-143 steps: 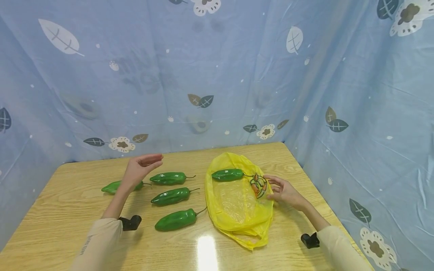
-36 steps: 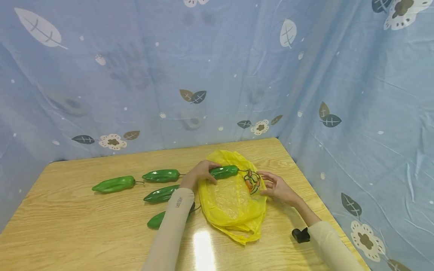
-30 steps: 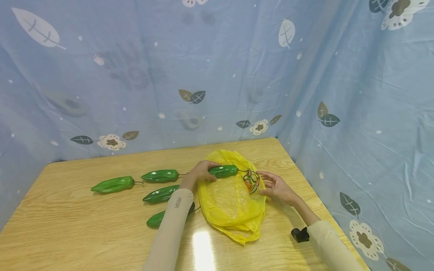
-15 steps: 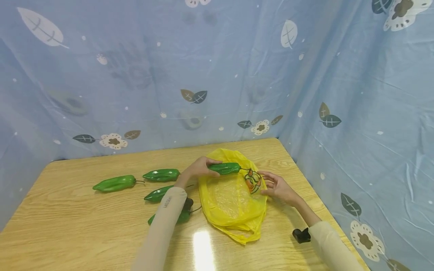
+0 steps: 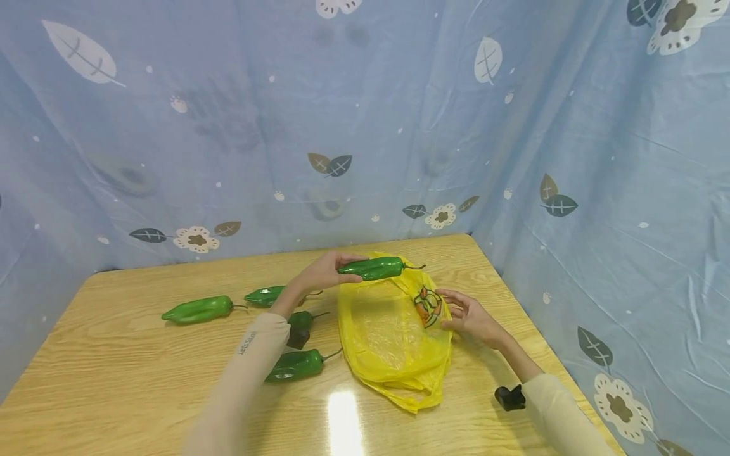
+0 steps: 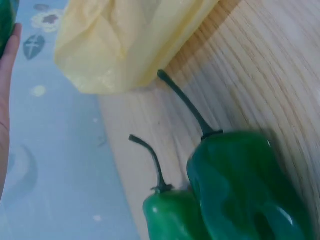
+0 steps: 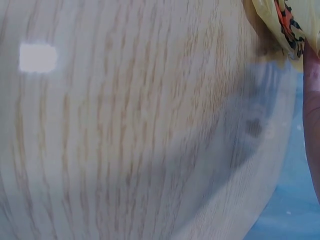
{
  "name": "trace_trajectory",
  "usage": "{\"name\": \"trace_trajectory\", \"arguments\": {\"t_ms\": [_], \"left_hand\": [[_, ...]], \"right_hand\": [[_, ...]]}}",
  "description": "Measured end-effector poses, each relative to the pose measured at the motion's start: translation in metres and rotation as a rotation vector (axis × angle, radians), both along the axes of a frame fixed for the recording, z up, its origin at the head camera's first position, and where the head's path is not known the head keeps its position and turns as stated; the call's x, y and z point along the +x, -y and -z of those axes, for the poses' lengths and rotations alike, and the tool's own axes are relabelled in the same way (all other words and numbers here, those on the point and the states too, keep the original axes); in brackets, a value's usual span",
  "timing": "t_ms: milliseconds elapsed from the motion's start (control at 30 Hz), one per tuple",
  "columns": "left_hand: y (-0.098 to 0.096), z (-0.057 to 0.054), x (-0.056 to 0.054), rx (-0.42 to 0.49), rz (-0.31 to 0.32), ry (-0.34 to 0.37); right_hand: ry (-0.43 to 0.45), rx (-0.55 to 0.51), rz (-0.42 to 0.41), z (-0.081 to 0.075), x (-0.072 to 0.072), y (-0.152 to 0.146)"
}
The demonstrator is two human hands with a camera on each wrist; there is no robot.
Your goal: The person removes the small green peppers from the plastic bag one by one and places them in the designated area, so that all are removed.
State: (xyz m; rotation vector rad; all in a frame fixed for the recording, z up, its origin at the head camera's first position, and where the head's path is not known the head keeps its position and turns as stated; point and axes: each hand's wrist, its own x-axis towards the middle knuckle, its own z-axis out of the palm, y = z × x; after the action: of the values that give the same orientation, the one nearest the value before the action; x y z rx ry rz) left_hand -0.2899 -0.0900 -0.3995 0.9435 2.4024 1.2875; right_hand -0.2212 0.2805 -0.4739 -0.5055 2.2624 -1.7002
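My left hand [image 5: 322, 271] grips a long green pepper [image 5: 376, 268] by its pointed end, thumb on the near side, stem pointing right. It is raised over the far part of a yellow plastic bag [image 5: 393, 329] spread on the table. At the bag's right edge, beside its printed patch [image 5: 428, 306], my right hand [image 5: 470, 320] holds the plastic between thumb and fingers. Left of the bag lie several more peppers, among them a lighter one [image 5: 199, 310] and a near one [image 5: 296, 365]. In the left wrist view, two peppers' stems point toward the bag [image 6: 115, 45].
The wooden table [image 5: 131, 367] ends at a blue patterned curtain [image 5: 239, 145] behind and on both sides. My left forearm crosses over the row of peppers and partly hides them. Light glares off the tabletop [image 5: 344, 418] near the front.
My left hand reached from the left to the pepper on the bag and took hold of it. It has now lifted the pepper off the bag. My right hand stays at the bag's edge.
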Motion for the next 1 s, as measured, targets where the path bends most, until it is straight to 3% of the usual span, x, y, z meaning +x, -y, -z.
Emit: {"name": "trace_trajectory", "arguments": {"t_ms": [300,533,733,900,1000], "left_hand": [[0.026,-0.009,0.020,0.089,0.010,-0.026],[0.066,-0.005,0.027,0.092,-0.048,0.000],[0.101,-0.007,0.037,0.135,-0.095,0.003],[0.126,-0.010,0.047,0.100,-0.177,0.031],[0.141,-0.011,0.053,0.098,-0.195,0.034]], "right_hand": [[-0.015,0.006,-0.008,0.000,0.002,-0.004],[-0.015,0.012,-0.011,-0.001,0.002,-0.004],[-0.046,0.017,-0.020,-0.003,0.002,-0.002],[-0.033,0.014,-0.025,-0.002,0.003,-0.003],[-0.013,0.002,-0.026,-0.001,0.004,-0.004]]}}
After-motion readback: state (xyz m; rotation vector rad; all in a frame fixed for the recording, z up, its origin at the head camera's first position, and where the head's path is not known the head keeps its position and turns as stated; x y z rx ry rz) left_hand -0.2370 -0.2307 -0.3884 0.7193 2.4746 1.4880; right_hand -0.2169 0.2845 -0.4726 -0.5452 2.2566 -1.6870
